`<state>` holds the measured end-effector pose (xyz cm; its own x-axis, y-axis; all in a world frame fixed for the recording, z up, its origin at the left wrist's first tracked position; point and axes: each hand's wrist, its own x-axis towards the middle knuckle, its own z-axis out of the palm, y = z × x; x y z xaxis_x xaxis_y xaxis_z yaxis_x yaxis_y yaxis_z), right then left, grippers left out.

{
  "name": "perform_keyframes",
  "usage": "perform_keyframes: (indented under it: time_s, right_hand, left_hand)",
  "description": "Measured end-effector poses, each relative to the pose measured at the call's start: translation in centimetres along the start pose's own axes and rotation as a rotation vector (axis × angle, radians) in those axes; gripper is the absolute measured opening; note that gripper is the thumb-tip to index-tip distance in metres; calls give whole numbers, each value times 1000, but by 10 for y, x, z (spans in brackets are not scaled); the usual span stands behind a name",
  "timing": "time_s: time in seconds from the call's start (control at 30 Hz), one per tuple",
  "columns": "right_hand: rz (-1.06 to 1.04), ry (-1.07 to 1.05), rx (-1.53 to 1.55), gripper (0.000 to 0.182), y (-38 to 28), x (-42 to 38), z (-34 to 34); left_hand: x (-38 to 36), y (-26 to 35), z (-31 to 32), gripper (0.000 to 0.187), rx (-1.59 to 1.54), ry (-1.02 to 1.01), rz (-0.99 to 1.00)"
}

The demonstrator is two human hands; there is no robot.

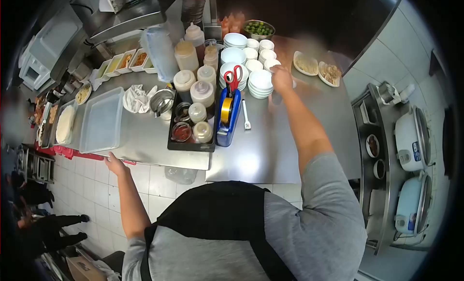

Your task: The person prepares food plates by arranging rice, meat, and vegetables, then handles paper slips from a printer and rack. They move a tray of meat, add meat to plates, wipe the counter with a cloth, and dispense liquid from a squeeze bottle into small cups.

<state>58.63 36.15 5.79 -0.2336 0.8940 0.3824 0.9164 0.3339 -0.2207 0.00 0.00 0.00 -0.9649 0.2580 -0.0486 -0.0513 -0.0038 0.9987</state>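
My right hand reaches over the steel counter to the right edge of the stacked white bowls. Its fingers point at the small white cups behind; whether they grip one is hidden. Down at the left, my left hand is at the counter's front edge, just below the corner of a clear plastic tray. Its fingers are too small to read. Between my hands stand a black caddy of sauce bottles and a blue tape dispenser with red scissors.
Two food dishes sit at the back right, near a bowl of green limes. A white cloth lies left of the caddy. Rice cookers stand on the right-hand shelf. Other people are at the far lower left.
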Motion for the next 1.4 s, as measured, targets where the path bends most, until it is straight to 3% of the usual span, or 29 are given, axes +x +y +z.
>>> perform_keyframes:
  time_s: [0.03,0.17,0.27,0.37,0.47,0.6,0.67,0.73,0.77,0.83,0.93,1.0,1.03,1.13,1.23,1.4]
  right_hand:
    - [7,-41,-35,30,5,10,7]
    - [-46,-183,-296,21,51,44,18]
    - [-177,-308,-309,16,51,54,-5]
    - [-269,-312,-196,14,62,62,-10]
    - [-262,-118,27,12,83,66,8]
    - [223,-102,943,15,105,55,5]
    - [518,-7,1390,18,115,33,-14]
    - [509,100,1559,23,131,-3,-45]
    - [421,178,1535,23,162,-21,-37]
    - [464,284,1446,22,201,-60,-48]
    - [556,344,1169,16,248,-117,-55]
    - [579,183,800,12,257,-139,-49]
    - [579,103,615,11,255,-142,-49]
    - [175,137,492,8,200,-132,-32]
    - [-113,159,461,17,149,-108,-7]
    - [-243,53,461,19,112,-80,40]
  left_hand:
    - [-27,2,-6,53,55,30,79]
    - [-166,2,6,43,627,-25,538]
    - [-243,27,18,43,725,-137,787]
    - [-298,48,48,46,633,-460,989]
    - [-336,91,144,46,463,-889,1165]
    - [-392,109,308,58,459,-1407,1240]
    - [-412,75,383,62,581,-1499,1320]
    - [-436,58,439,64,843,-1482,1322]
    - [-444,39,461,64,892,-1378,1384]
    - [-455,4,493,62,990,-1171,1493]
    - [-464,14,504,46,1059,-1472,1298]
    - [-466,19,488,34,999,-1620,1231]
    - [-467,20,477,29,967,-1689,1195]
    - [-460,18,440,24,934,-1833,1324]
    - [-432,25,403,23,999,-1844,1280]
    - [-376,28,385,25,1117,-1605,1421]
